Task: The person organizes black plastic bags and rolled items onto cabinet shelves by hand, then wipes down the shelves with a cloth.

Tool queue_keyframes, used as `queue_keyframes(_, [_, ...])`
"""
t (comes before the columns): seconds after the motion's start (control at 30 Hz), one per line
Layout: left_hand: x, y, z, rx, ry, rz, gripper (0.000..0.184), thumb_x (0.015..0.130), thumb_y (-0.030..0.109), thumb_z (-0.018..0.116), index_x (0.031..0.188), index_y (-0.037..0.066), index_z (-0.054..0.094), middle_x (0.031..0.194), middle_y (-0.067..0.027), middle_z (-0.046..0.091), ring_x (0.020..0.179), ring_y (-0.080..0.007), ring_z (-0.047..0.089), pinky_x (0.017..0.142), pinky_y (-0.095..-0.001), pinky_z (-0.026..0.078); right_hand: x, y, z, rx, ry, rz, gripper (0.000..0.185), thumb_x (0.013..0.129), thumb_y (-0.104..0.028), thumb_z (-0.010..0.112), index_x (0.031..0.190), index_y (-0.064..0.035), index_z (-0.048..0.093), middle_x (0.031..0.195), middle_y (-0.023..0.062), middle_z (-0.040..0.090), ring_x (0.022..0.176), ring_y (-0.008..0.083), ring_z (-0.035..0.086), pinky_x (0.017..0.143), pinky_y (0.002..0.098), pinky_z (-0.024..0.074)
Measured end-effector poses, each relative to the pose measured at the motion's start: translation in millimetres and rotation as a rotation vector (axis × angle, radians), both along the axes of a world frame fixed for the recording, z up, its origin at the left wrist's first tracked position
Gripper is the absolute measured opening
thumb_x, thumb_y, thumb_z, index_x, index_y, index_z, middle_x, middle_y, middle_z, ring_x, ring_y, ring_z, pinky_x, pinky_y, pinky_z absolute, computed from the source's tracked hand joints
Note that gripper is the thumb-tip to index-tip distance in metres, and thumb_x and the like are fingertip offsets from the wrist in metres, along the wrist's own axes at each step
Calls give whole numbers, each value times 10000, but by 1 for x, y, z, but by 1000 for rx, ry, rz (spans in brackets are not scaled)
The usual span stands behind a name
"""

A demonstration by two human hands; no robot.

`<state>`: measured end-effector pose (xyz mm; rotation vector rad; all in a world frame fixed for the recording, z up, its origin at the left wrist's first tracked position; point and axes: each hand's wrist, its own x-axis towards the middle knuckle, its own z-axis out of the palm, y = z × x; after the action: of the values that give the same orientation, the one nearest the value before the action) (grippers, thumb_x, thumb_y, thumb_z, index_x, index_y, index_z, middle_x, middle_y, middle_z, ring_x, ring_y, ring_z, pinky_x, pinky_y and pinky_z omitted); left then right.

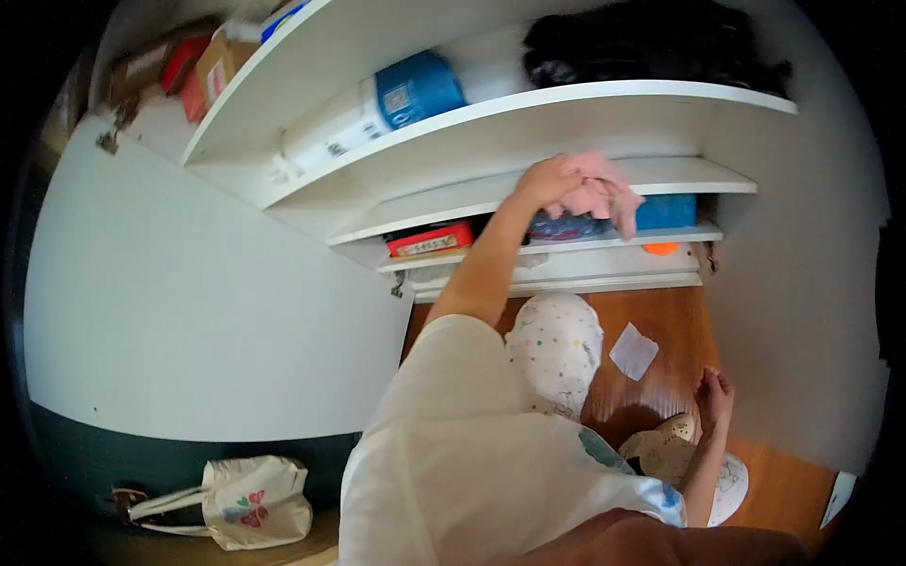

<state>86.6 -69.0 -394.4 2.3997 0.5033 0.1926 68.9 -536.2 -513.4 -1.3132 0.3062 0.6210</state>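
A crumpled pink cloth (599, 193) lies over the front edge of a white shelf, with part of it hanging down. My left hand (547, 184) is closed on the cloth's left side, the arm stretched up to the shelf. Low on the right, my right hand (715, 391) hangs beside the cabinet's right door, its fingers curled in with nothing visible in them. Below the cloth, the lower compartment holds a red box (429, 241), a bluish plastic-wrapped item (566, 226) and a blue box (666, 212).
Higher shelves hold a white-and-blue roll (415, 91) and a black bundle (651, 42). Open doors (217, 292) flank the cabinet. A white paper (633, 352) lies on the wooden floor near dotted white fabric (557, 349). A tote bag (255, 503) sits lower left.
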Motion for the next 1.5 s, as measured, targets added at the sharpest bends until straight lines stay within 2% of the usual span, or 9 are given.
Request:
queue_keyframes(0.1, [-90,49,25,-307,108,218,470,752,348,586,1121,63,524,981,-166,609,833,-254,609,737,-350,479,-5,-7,-29,-123,-49,206,103,855,-150,565,837,-50,553,693,11,530,583,99,509,490,229,411])
queue_keyframes(0.5, [-295,296,-13,282,341,719,451,766,275,607,1128,17,527,1026,-132,611,910,-209,583,794,-320,463,-9,-7,-52,-464,43,238,144,839,-155,579,803,-25,529,669,57,555,495,113,498,415,237,373])
queue_keyframes(0.67, [-219,261,-29,-717,-36,107,421,815,190,547,1204,41,490,1127,-104,566,1049,-184,525,865,-284,430,-1,-3,-84,-351,-170,394,157,844,-185,576,814,-34,541,657,36,542,516,97,497,436,232,377])
queue_keyframes(0.7, [-193,261,-45,-143,-34,-50,444,773,192,604,1191,79,508,1170,-116,551,1072,-247,520,912,-338,405,0,16,-76,-392,-208,409,134,854,-155,550,817,-29,522,647,27,520,510,88,468,428,230,356])
queue_keyframes(0.9, [-133,179,-20,-133,75,72,506,668,306,684,1106,87,556,1151,-129,545,1088,-305,484,943,-332,366,7,148,13,-274,-451,506,102,872,-130,531,878,-28,525,693,1,503,580,79,457,523,205,371])
queue_keyframes(1.1, [-189,210,44,1061,548,239,317,739,290,551,1014,141,603,1170,-82,524,1135,-234,441,974,-446,296,15,126,-6,-356,-569,740,67,862,-51,528,900,3,539,792,36,552,685,99,519,600,235,439])
queue_keyframes(1.17, [-232,308,-31,1444,153,486,432,727,336,577,1118,158,537,1219,-58,476,1191,-228,386,1001,-495,226,7,103,-16,-482,-308,698,59,863,-63,518,859,-7,533,714,31,539,593,95,493,510,240,409])
queue_keyframes(1.37, [-247,273,2,1185,631,608,552,708,352,639,1191,145,472,1328,-32,377,1277,-245,263,1032,-443,204,-9,22,-86,-616,-86,820,87,864,-93,510,831,-13,518,638,33,527,518,110,469,451,254,382])
queue_keyframes(1.5, [-280,242,16,1230,261,796,619,665,308,693,1195,88,463,1343,-100,342,1215,-286,343,956,-419,329,-22,31,-94,-876,-194,1004,130,797,-115,553,852,1,566,668,83,566,566,149,543,474,277,428])
